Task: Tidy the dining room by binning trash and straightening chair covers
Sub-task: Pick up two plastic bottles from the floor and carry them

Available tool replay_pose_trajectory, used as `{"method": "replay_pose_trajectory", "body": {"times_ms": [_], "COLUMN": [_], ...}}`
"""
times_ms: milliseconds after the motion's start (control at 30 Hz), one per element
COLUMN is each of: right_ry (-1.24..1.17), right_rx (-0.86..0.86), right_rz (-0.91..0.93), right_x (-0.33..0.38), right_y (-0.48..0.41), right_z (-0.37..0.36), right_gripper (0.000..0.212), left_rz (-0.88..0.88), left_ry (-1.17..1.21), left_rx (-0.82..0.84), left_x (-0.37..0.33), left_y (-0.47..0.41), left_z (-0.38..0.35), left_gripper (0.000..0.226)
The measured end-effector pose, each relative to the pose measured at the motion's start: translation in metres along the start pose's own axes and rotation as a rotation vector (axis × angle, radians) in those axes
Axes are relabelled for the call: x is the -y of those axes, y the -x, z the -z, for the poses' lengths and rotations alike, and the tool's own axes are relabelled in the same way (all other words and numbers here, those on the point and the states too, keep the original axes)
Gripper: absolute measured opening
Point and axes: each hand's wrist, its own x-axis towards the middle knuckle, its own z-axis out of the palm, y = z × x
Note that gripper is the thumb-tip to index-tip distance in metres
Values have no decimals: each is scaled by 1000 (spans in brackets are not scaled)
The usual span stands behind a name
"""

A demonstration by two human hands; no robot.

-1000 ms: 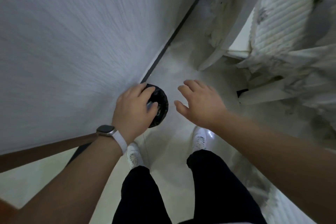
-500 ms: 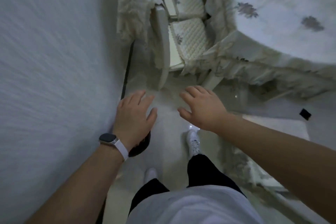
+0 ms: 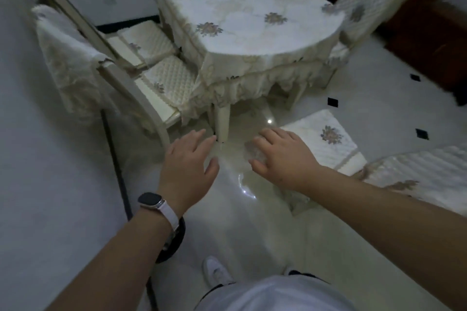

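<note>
**Empty hands, chair covers ahead**

Head view: the left hand [image 3: 188,166] and the right hand [image 3: 283,159] hover over the floor, fingers spread and relaxed, holding nothing. The black bin [image 3: 174,247] stands on the floor by the wall, partly hidden under the left wrist. The step in hand looks like the covers. The chair cover [image 3: 68,65] at the left edge of the desk [image 3: 278,55] droops unevenly off its chair back. The next move probably calls for stepping closer and gripping its top corners with both hands.

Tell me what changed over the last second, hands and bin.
The left hand came off the bin rim and moved forward; the bin now shows behind that wrist as the view swung up to the table. The right hand stayed open and empty.
</note>
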Motion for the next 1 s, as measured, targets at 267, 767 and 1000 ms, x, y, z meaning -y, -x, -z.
{"method": "replay_pose_trajectory", "body": {"times_ms": [267,767,1000], "right_ry": [13,-30,-1], "right_rx": [-141,-192,-399], "right_rz": [-263,-685,-841], "right_x": [-80,-201,-236], "right_y": [136,483,571], "right_z": [18,28,32], "right_gripper": [54,56,50], "left_rz": [-275,-686,-845], "left_ry": [40,43,37], "left_rx": [115,272,301], "left_x": [-131,-462,-556], "left_y": [-15,88,90], "left_z": [-32,-106,-128], "left_gripper": [47,48,47]}}
